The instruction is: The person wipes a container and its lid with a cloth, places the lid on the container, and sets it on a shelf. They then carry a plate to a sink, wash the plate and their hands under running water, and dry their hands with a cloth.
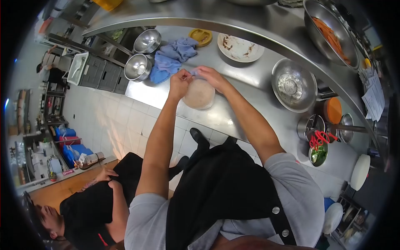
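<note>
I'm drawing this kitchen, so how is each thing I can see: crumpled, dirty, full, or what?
Round pale thing: flat-faced; contents unclear
Left hand: curled; grip unclear
Right hand: bent; grip unclear
Blue cloth: crumpled
White dish: smeared brown
Shelf bowl: holding orange strips
Small steel bowls: open side up
</note>
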